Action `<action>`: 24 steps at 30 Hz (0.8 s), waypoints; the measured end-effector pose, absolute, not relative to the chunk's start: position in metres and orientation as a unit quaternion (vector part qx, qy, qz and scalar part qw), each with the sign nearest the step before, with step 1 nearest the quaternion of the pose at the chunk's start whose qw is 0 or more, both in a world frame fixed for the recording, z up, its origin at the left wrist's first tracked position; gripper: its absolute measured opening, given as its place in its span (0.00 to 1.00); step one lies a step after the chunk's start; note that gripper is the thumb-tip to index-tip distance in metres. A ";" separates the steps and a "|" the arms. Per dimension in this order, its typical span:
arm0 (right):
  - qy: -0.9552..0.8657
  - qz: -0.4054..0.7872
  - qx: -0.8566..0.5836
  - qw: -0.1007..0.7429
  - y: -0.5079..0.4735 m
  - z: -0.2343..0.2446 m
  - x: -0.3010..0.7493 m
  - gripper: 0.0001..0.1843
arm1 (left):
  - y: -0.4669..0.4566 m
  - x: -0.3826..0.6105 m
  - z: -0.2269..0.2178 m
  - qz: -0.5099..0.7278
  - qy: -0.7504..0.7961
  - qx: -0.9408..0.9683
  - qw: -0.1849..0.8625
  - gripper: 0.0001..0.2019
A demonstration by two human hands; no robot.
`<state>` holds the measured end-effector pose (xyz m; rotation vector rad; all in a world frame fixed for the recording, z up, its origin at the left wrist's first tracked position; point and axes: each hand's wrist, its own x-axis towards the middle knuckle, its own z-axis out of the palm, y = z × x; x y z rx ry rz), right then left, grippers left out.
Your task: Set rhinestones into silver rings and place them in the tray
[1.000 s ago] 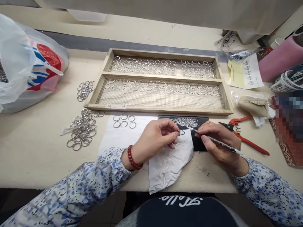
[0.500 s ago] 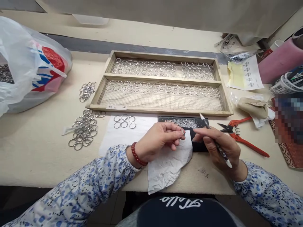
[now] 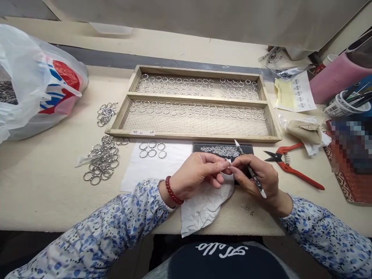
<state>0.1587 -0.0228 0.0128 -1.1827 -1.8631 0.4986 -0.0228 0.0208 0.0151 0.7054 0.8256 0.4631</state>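
Note:
My left hand [image 3: 200,172] pinches a small metal ring [image 3: 227,159] between thumb and fingers, above a crumpled white tissue [image 3: 203,205]. My right hand [image 3: 255,176] holds a thin pen-like tool [image 3: 250,169], its tip pointing up and away, and its fingertips meet the ring from the right. Just behind both hands lies a black tray of tiny silver stones [image 3: 222,150].
A wooden mesh tray [image 3: 197,135] with rows of rings lies behind. Six rings [image 3: 152,149] sit on white paper [image 3: 154,166]. Loose ring piles [image 3: 101,159] lie left, by a plastic bag [image 3: 37,81]. Red snips [image 3: 293,164], papers and containers crowd the right.
The tool's tip swung away from the ring to point upward. My right hand then moved left until its fingers met the ring held by my left hand.

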 end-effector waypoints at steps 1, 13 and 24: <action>-0.739 0.197 -0.485 0.424 -0.023 0.014 0.158 0.02 | 0.019 -0.023 0.016 0.215 0.395 0.356 0.819 0.08; -0.725 0.185 -0.509 0.426 -0.019 0.009 0.157 0.02 | 0.002 -0.011 0.015 0.383 0.403 0.409 0.724 0.06; -0.739 0.227 -0.476 0.418 -0.022 0.007 0.160 0.09 | 0.005 -0.013 0.013 0.399 0.417 0.428 0.696 0.04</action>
